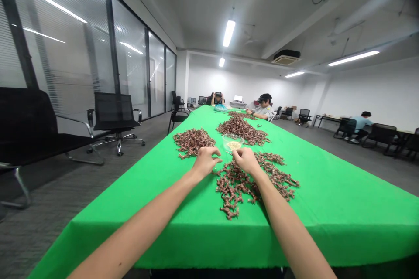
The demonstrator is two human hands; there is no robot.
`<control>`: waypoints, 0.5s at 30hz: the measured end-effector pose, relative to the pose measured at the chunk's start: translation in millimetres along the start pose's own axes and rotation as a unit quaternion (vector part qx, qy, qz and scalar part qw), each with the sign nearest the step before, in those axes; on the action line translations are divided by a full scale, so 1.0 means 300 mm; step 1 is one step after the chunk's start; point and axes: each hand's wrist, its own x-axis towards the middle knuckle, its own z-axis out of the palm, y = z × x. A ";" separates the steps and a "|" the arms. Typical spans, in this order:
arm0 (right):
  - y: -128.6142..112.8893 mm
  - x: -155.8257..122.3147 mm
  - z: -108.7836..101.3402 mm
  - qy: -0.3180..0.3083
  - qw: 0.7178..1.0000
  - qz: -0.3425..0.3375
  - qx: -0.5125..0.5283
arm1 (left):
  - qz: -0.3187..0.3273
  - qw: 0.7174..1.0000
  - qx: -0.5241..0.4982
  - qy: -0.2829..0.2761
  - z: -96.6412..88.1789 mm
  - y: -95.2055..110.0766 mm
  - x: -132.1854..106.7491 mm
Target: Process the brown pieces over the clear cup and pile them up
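My left hand [205, 161] hovers over the green cloth, thumb and fingers curved and apart, with nothing visible between them. A thin silvery tool [228, 152], like small tweezers, sticks out of the pinched fingers of my right hand [245, 160]. Just beyond the hands stands a clear round bowl [233, 137] with small pale bits [233, 145] in it. Under and around my right hand spreads a loose pile of small brown, knobbly pieces [231, 187], whose kind I cannot make out. Behind my left hand lies a second brown pile [193, 140].
A larger brown heap [242, 130] lies past the bowl on the long green-covered table [157, 187]. Farther back are a blue bag [220, 107] and two people [264, 108] seated at the table. Black chairs [114, 113] stand at left.
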 end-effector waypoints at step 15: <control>-0.006 -0.004 -0.003 -0.006 1.000 0.003 -0.011 | -0.004 0.999 0.000 0.045 -0.004 -0.002 0.007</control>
